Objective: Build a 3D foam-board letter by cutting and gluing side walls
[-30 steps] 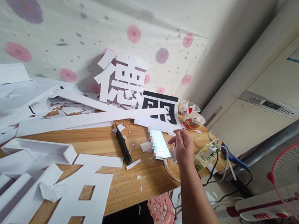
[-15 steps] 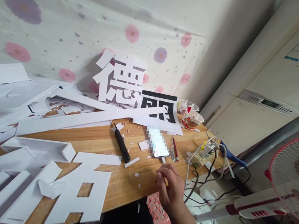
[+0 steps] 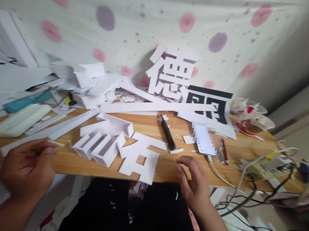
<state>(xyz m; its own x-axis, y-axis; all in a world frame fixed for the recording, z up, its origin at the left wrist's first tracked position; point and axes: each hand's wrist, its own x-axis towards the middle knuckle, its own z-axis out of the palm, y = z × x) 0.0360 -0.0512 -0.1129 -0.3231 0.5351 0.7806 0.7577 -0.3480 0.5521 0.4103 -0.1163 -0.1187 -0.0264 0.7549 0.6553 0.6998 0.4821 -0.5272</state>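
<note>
At the table's front left, my left hand is closed in a pinch at a thin white strip. Right of it stands a folded white piece with raised walls, touching or close to a flat white cut-out character. My right hand rests at the front edge, fingers loosely bent and thumb apart, with nothing visible between them. Beyond it lie a lit phone with a white cable, a black pen-shaped tool and a red pencil-like stick.
A white three-dimensional character leans at the back, beside a printed black character sheet. Long white strips cross the table. Paper cup and tangled cables stand right; a pale slab lies left.
The view has swung left, bringing my left hand and the table's left side into sight. My right hand is still near the table's front edge, below the phone.
</note>
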